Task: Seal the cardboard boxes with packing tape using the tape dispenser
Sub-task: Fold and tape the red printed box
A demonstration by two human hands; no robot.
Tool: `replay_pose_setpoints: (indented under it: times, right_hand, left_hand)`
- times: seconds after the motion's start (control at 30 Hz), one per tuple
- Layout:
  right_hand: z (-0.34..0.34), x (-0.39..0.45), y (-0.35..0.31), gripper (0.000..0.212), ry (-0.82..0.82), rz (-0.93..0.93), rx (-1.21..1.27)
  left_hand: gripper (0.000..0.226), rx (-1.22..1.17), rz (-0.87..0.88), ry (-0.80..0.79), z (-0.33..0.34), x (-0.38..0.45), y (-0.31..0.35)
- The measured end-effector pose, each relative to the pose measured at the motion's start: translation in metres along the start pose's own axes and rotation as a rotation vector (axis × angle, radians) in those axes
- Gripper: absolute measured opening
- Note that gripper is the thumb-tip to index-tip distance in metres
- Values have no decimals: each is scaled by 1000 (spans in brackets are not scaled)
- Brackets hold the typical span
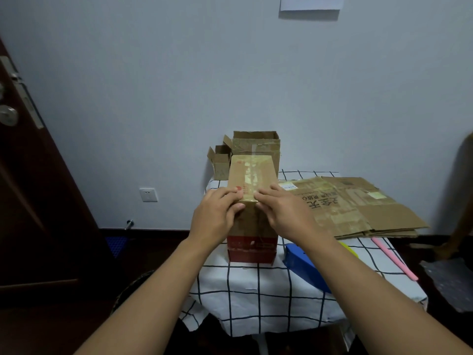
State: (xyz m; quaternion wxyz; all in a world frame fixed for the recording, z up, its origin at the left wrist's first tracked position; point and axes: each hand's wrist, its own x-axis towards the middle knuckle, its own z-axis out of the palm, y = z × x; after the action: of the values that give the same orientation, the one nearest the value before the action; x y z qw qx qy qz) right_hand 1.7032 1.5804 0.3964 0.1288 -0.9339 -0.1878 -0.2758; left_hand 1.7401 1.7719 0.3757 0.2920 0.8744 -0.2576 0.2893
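Note:
A tall brown cardboard box (252, 172) with a red base stands upright on the checked tablecloth (258, 290). Clear tape runs along its closed top and over the near edge. My left hand (216, 213) grips the near top corner, fingers on top and thumb on the front face. My right hand (284, 211) presses its straight fingers on the taped near edge from the right. The blue tape dispenser (302, 267) lies on the cloth to the right of the box, partly hidden under my right forearm.
Two open boxes, a larger one (256, 144) and a small one (221, 160), stand behind the tall box. Flattened cardboard (358, 206) lies at the table's right. A pink stick (394, 257) rests near the right edge. A dark door (30, 175) is at left.

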Motion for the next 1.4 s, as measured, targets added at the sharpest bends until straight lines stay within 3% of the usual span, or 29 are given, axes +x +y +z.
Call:
replay_pose_setpoints:
  times: [0.13, 0.3, 0.43, 0.5, 0.57, 0.63, 0.7, 0.77, 0.83, 0.9, 0.97, 1.07, 1.17, 1.27, 1.33, 1.4]
  right_hand:
    - [3, 2, 8, 34, -111, 65, 55]
    - [14, -8, 10, 36, -43, 169, 175]
    - [12, -10, 7, 45, -17, 252, 328]
    - [8, -13, 7, 67, -4, 477, 605]
    - [8, -13, 6, 85, -33, 747, 852]
    - [10, -5, 4, 77, -122, 867, 966]
    - [10, 4, 0, 54, -135, 856, 1001]
    - [6, 12, 1, 40, -89, 815, 1048]
    - [3, 16, 9, 46, -35, 750, 1078]
    - [-2, 20, 12, 59, 2, 697, 1123]
    - [-5, 25, 10, 64, -5, 701, 1227]
    - [-10, 28, 9, 47, 13, 762, 1367]
    - [-6, 25, 16, 60, 102, 835, 1479]
    - [-2, 22, 17, 71, 9, 811, 1460]
    - [-1, 19, 16, 63, -53, 745, 1432]
    - [0, 17, 19, 61, -68, 709, 1473]
  left_hand:
    - [37, 116, 52, -68, -5, 3, -2]
    - [28, 175, 55, -35, -1, 7, 7]
    - [46, 156, -12, -154, -1, 7, 3]
    - [70, -33, -221, -216, -8, 13, 0]
    - [92, -292, -536, -236, -14, 25, 0]
    - [82, -455, -738, -359, -17, 38, 3]
    - [48, -522, -750, -413, -17, 44, 4]
    - [31, -593, -710, -344, -19, 48, 1]
    - [43, -699, -642, -256, -20, 49, -6]
    - [69, -786, -565, -213, -25, 47, -9]
    - [70, -819, -539, -189, -26, 47, -6]
    - [53, -913, -606, -176, -28, 46, 1]
    - [80, -1057, -699, -145, -31, 42, 4]
    - [99, -1021, -700, -178, -32, 41, 5]
    - [90, -1048, -683, -199, -31, 40, 6]
    - [64, -1129, -648, -197, -33, 41, 4]
